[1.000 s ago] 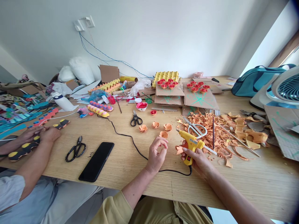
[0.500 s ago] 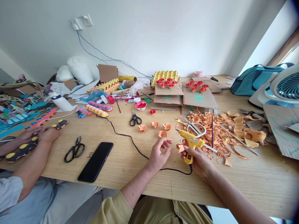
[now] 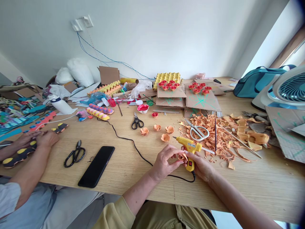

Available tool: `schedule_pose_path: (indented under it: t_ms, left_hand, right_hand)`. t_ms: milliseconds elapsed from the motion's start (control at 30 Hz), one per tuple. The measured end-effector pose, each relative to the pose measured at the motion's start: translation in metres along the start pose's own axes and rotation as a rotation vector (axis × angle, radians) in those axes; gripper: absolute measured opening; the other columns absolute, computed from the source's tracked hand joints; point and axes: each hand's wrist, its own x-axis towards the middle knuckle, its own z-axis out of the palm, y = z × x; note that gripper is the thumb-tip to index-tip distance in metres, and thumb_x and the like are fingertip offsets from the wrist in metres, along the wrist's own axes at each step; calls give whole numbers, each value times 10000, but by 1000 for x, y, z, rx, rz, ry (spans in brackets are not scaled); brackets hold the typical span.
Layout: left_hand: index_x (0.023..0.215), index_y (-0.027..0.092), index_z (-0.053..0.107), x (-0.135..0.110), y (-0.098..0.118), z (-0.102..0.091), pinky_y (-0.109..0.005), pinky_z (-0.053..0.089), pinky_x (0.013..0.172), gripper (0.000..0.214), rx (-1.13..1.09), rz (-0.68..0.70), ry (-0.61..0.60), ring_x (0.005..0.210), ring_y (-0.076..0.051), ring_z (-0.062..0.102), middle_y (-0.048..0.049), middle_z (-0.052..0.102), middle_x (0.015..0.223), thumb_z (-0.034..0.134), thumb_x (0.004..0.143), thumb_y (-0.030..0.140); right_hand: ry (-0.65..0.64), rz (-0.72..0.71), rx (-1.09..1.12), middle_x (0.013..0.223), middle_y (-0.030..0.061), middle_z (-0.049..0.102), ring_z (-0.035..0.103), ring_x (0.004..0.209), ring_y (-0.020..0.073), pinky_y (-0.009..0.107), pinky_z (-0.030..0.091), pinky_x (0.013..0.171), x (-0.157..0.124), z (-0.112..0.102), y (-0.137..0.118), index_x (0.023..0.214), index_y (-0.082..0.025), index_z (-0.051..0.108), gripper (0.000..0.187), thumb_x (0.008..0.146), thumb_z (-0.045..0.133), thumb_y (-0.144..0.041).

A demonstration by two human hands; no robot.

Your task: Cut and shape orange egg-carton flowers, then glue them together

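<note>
My right hand (image 3: 201, 163) is wrapped round a yellow hot glue gun (image 3: 190, 145), its nozzle pointing left and its black cord trailing below. A small orange egg-carton flower (image 3: 182, 156) sits between my hands, against the gun. The thumb and fingers of my left hand (image 3: 164, 162) close on the flower's left side; my right fingertips also seem to touch it, though they are partly hidden. Just beyond lie several orange cup-shaped flowers, the nearest being an orange flower (image 3: 165, 137). A red flower (image 3: 155, 114) rests behind them.
White-handled scissors (image 3: 199, 133) lie on orange scraps (image 3: 228, 143) at right. Black scissors (image 3: 137, 121), more scissors (image 3: 75, 155) and a phone (image 3: 96, 166) lie leftward. Red flowers stand on cardboard (image 3: 202, 101). At far left, a co-worker's hands (image 3: 46, 139) hold a black-and-yellow strip.
My left hand has moved right and closed on the orange flower, which my right hand held beside the glue gun. The gun has shifted slightly left and down.
</note>
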Motion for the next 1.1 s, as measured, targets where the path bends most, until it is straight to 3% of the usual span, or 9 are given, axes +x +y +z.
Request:
schedule_pose_path:
  t_ms: [133, 267, 433, 533, 633, 800, 967, 1100]
  left_hand:
    - [1098, 190, 679, -1, 1, 1, -268, 522, 738, 297, 4, -4, -27, 841, -159, 572, -58, 577, 940, 744, 837, 313]
    - [992, 171, 652, 1, 5, 1, -250, 481, 693, 255, -17, -58, 19, 795, -148, 562, -59, 623, 939, 761, 812, 316]
    - [1042, 165, 631, 3, 2, 1, -230, 496, 686, 232, -167, -236, 118, 727, -117, 592, -58, 666, 935, 703, 862, 294]
    - [1035, 161, 647, 5, -5, 0, -241, 531, 734, 259, -288, -320, 189, 789, -129, 624, -77, 662, 999, 723, 847, 321]
    - [1025, 161, 622, 6, -12, -1, -212, 532, 657, 345, -437, -434, 254, 737, -120, 630, -53, 675, 914, 776, 794, 365]
    - [1059, 166, 611, 10, -14, -4, -212, 556, 587, 477, -538, -466, 342, 625, -79, 602, -24, 650, 918, 825, 720, 426]
    - [1020, 176, 588, 10, -11, -7, -240, 588, 616, 498, -536, -525, 346, 626, -101, 631, 12, 633, 782, 832, 694, 461]
    - [1033, 182, 582, 10, -11, -5, -242, 601, 632, 499, -513, -533, 347, 655, -108, 661, 9, 640, 829, 827, 698, 458]
  right_hand:
    - [11, 62, 49, 741, 7, 623, 560, 625, 124, 236, 468, 555, -1, 2, 3, 881, -201, 659, 417, 665, 840, -508]
    - [13, 85, 73, 774, 5, 626, 555, 643, 119, 233, 462, 559, 0, 3, 4, 889, -205, 660, 380, 698, 833, -483]
    - [14, -38, 77, 895, 10, 619, 545, 691, 117, 241, 448, 581, -3, 1, -1, 936, -226, 637, 319, 774, 781, -459]
    - [-34, -128, -52, 821, 2, 584, 508, 645, 111, 253, 411, 584, -7, -2, -3, 951, -224, 625, 262, 867, 683, -465]
    - [-97, -209, -233, 775, -1, 553, 494, 654, 131, 274, 396, 609, -10, -4, -5, 977, -232, 616, 255, 921, 596, -480]
    - [-99, -299, -427, 770, 23, 530, 488, 710, 178, 321, 417, 682, -16, -2, -12, 800, -225, 587, 336, 915, 553, -539]
    - [-87, -255, -516, 715, 29, 507, 488, 712, 195, 338, 417, 672, -19, 1, -14, 712, -223, 560, 442, 880, 537, -631]
    - [-3, -139, -564, 670, 28, 502, 462, 654, 180, 317, 392, 585, -20, 2, -14, 681, -209, 580, 556, 768, 581, -758]
